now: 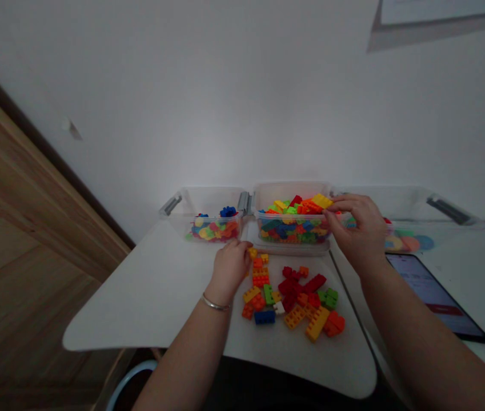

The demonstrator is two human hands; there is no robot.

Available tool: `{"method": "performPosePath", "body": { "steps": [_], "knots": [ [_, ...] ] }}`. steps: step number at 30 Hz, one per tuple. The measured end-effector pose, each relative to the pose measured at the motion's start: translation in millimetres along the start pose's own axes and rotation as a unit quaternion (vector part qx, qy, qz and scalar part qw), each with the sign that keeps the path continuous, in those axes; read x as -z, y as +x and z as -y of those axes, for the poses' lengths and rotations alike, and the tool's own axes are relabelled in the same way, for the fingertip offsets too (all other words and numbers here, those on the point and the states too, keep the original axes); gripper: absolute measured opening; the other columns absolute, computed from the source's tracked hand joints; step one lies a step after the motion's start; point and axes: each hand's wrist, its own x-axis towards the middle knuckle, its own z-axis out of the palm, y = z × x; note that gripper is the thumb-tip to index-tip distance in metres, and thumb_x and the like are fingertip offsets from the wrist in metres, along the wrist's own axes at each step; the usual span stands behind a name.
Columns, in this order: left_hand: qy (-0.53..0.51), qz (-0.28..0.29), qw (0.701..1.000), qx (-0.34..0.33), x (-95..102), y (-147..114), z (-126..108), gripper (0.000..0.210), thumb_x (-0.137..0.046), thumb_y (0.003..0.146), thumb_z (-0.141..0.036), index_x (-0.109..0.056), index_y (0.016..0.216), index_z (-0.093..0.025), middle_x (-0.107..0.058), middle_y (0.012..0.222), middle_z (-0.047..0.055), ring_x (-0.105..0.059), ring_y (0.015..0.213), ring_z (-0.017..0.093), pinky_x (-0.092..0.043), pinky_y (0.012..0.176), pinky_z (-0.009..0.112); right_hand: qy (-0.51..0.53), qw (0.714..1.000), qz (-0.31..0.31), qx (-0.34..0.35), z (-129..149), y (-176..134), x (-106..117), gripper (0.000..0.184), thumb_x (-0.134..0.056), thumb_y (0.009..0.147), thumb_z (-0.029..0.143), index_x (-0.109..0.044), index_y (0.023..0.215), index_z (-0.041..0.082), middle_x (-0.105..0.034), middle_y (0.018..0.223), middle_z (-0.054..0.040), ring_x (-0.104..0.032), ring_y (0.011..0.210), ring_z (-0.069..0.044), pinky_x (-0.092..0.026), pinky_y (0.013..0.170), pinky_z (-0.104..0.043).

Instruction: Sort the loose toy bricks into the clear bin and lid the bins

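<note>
My left hand (231, 267), with a bangle at the wrist, is closed low over the white table, its fingertips pinching a small yellow toy brick (252, 252). At the right rim of the middle clear plastic box (292, 246), my right hand (360, 228) has thumb and fingers closed on a larger yellow building brick (322, 201). Mixed toy bricks (296, 229) fill that box. Between my arms lie loose red bricks (297, 285), orange bricks (260, 277), green bricks (328, 298) and a blue brick (265, 317).
Left of the middle box stands another clear box (182, 228) with colourful pieces. A third clear container (452, 228) holds round pieces at the right. A tablet (437, 297) lies beside my right forearm. The white table (139, 297) backs onto a wall.
</note>
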Motion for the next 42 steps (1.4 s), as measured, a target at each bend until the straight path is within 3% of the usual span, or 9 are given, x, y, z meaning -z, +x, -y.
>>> {"method": "performPosePath", "body": {
  "steps": [5, 12, 15, 18, 25, 27, 33, 38, 42],
  "knots": [
    [-0.009, 0.001, 1.000, 0.006, 0.5, -0.8, -1.2, 0.035, -0.046, 0.090, -0.018, -0.067, 0.118, -0.022, -0.070, 0.110, 0.009, -0.065, 0.100, 0.020, -0.049, 0.088, 0.029, -0.025, 0.996, 0.081, -0.027, -11.1, -7.2, -9.9, 0.018, -0.053, 0.086, 0.018, -0.071, 0.089, 0.022, -0.072, 0.096, -0.0066, -0.066, 0.094, -0.022, -0.050, 0.092, -0.043],
    [-0.012, 0.013, 1.000, 0.008, 4.3, -0.7, -5.4, 0.034, -0.048, 0.088, -0.018, -0.068, 0.115, -0.022, -0.070, 0.109, 0.008, -0.066, 0.097, 0.020, -0.050, 0.085, 0.029, -0.088, 0.971, 0.220, -0.029, -14.3, -10.2, -15.3, 0.027, -0.050, 0.090, 0.032, -0.072, 0.100, 0.020, -0.074, 0.104, -0.0077, -0.065, 0.100, -0.026, -0.044, 0.093, -0.046],
    [-0.012, 0.011, 1.000, 0.001, 5.4, -1.3, -5.5, 0.033, -0.048, 0.087, -0.018, -0.069, 0.112, -0.022, -0.070, 0.107, 0.008, -0.066, 0.096, 0.020, -0.050, 0.084, 0.029, -0.125, 0.959, 0.252, -0.026, -13.4, -10.7, -15.3, 0.027, -0.053, 0.089, 0.035, -0.071, 0.104, 0.021, -0.073, 0.107, -0.0074, -0.064, 0.102, -0.029, -0.042, 0.092, -0.048],
    [-0.017, 0.010, 1.000, 0.005, 5.9, -1.8, -5.1, 0.032, -0.050, 0.086, -0.018, -0.069, 0.111, -0.022, -0.071, 0.106, 0.007, -0.065, 0.096, 0.020, -0.049, 0.083, 0.028, -0.120, 0.963, 0.241, -0.017, -13.3, -11.2, -15.3, 0.026, -0.054, 0.088, 0.033, -0.070, 0.105, 0.021, -0.073, 0.108, -0.0076, -0.063, 0.103, -0.029, -0.043, 0.093, -0.047],
    [-0.020, 0.015, 1.000, 0.005, 6.2, -0.8, -4.0, 0.029, -0.050, 0.085, -0.017, -0.069, 0.107, -0.021, -0.071, 0.106, 0.007, -0.066, 0.095, 0.020, -0.050, 0.084, 0.029, -0.031, 0.993, 0.104, 0.035, 4.0, -5.3, -6.4, 0.026, -0.055, 0.085, 0.022, -0.067, 0.107, 0.021, -0.072, 0.104, -0.0087, -0.064, 0.100, -0.026, -0.046, 0.094, -0.047],
    [-0.017, 0.018, 1.000, 0.006, 5.8, -0.4, -3.3, 0.030, -0.051, 0.084, -0.016, -0.070, 0.106, -0.022, -0.072, 0.104, 0.007, -0.066, 0.094, 0.021, -0.050, 0.083, 0.030, 0.005, 0.993, 0.105, 0.051, 12.0, -4.1, -3.3, 0.025, -0.055, 0.085, 0.021, -0.067, 0.107, 0.022, -0.073, 0.101, -0.0078, -0.065, 0.096, -0.025, -0.047, 0.093, -0.046],
    [-0.012, 0.012, 1.000, 0.007, 3.2, -0.9, -0.9, 0.030, -0.051, 0.084, -0.015, -0.069, 0.106, -0.023, -0.072, 0.101, 0.007, -0.067, 0.092, 0.021, -0.049, 0.082, 0.030, 0.102, 0.958, 0.251, 0.096, 29.7, -10.2, -9.5, 0.020, -0.053, 0.089, 0.020, -0.070, 0.097, 0.022, -0.073, 0.099, -0.0060, -0.066, 0.093, -0.019, -0.052, 0.081, -0.033],
    [-0.013, 0.016, 1.000, 0.012, 2.6, -1.6, -1.6, 0.029, -0.050, 0.085, -0.016, -0.068, 0.106, -0.023, -0.072, 0.099, 0.007, -0.067, 0.089, 0.021, -0.049, 0.078, 0.030, 0.076, 0.900, 0.416, 0.105, 33.4, -25.8, -25.8, 0.021, -0.055, 0.086, 0.019, -0.073, 0.096, 0.023, -0.073, 0.093, -0.0051, -0.065, 0.088, -0.020, -0.050, 0.079, -0.035],
    [-0.011, 0.010, 1.000, 0.019, 3.0, -1.5, -2.4, 0.026, -0.052, 0.084, -0.017, -0.066, 0.105, -0.021, -0.072, 0.100, 0.008, -0.066, 0.090, 0.022, -0.049, 0.078, 0.031, 0.058, 0.868, 0.484, 0.090, 28.8, -36.6, -34.8, 0.025, -0.055, 0.084, 0.019, -0.073, 0.101, 0.024, -0.073, 0.100, -0.0055, -0.065, 0.094, -0.022, -0.051, 0.082, -0.038]
  ]
}}
